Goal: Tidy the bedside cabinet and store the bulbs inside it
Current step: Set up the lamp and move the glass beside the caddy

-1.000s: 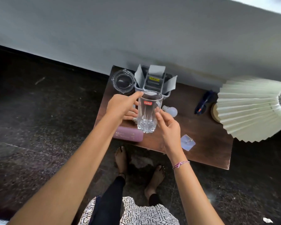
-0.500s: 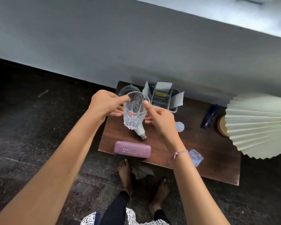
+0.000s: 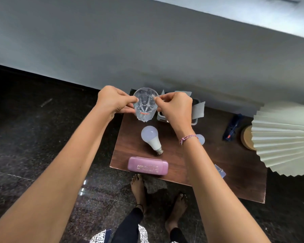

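Observation:
Both hands hold a clear cut-glass tumbler (image 3: 145,106) above the back left corner of the dark wooden cabinet top (image 3: 209,165). My left hand (image 3: 113,100) pinches its rim on the left and my right hand (image 3: 175,106) pinches it on the right. A white bulb (image 3: 151,139) lies on the cabinet top just below the glass, metal cap toward me. A second, smaller bulb (image 3: 201,138) shows partly behind my right wrist.
A pink case (image 3: 147,166) lies at the front edge. A grey box with open flaps (image 3: 197,109) stands behind my right hand. A pleated lamp shade (image 3: 286,137), a dark blue object (image 3: 232,127) and a small clear packet (image 3: 219,170) sit to the right. My bare feet stand below the cabinet.
The tumbler has gone from over the middle of the cabinet top to its back left corner, with both hands still on it. The white bulb beneath it is now in plain sight.

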`<state>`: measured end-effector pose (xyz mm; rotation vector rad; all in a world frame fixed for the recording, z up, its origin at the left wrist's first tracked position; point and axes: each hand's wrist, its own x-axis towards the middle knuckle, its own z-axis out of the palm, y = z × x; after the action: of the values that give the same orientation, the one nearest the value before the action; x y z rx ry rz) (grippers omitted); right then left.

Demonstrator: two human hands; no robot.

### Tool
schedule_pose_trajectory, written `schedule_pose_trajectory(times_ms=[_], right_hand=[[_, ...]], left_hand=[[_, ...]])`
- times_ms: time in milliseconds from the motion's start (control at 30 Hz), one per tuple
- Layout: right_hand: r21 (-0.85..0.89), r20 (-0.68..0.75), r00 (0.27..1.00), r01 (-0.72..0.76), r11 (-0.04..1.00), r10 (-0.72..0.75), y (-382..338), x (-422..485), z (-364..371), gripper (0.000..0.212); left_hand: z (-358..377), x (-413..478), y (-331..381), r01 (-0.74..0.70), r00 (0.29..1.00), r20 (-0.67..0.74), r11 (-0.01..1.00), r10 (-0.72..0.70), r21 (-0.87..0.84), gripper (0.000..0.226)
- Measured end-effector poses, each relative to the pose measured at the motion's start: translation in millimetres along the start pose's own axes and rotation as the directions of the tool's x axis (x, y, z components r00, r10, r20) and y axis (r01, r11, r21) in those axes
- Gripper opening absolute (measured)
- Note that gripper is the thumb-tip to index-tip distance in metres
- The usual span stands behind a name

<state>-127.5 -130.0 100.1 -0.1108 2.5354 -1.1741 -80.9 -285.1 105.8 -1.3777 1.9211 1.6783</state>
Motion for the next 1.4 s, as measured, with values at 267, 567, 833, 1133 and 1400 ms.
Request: schedule_pose_trajectory(times_ms=[267, 567, 833, 1133, 1400], right_hand=[[-0.065, 0.048, 0.999, -0.014, 0.998, 0.017, -2.8, 27.6, 19.6, 0.015], [-0.121, 0.080, 0.990, -0.105, 0.987, 0.115, 5.4, 48.3, 34.8, 0.023], [-0.147, 0.111, 0.986, -0.111, 0.983, 0.127, 12.9, 51.7, 40.4, 0.022], [-0.141, 0.134, 0.982, -0.117, 0.983, 0.136, 15.5, 50.2, 43.8, 0.024], [-0.064, 0.107, 0.977, -0.178, 0.982, 0.185, 15.0, 48.5, 46.1, 0.021]], left_hand=[[1.8, 31.9, 9.6, 0.024, 1.000, -0.007, 1.000, -0.024, 0.017, 0.019], [11.5, 56.1, 9.8, 0.090, 0.995, 0.029, 0.995, -0.091, 0.047, 0.023], [16.5, 66.0, 0.7, 0.108, 0.994, 0.026, 0.993, -0.109, 0.051, 0.023], [15.8, 65.1, -3.0, 0.137, 0.990, 0.040, 0.989, -0.139, 0.049, 0.020], [12.8, 56.9, -2.3, 0.150, 0.986, 0.066, 0.988, -0.152, 0.021, 0.024]])
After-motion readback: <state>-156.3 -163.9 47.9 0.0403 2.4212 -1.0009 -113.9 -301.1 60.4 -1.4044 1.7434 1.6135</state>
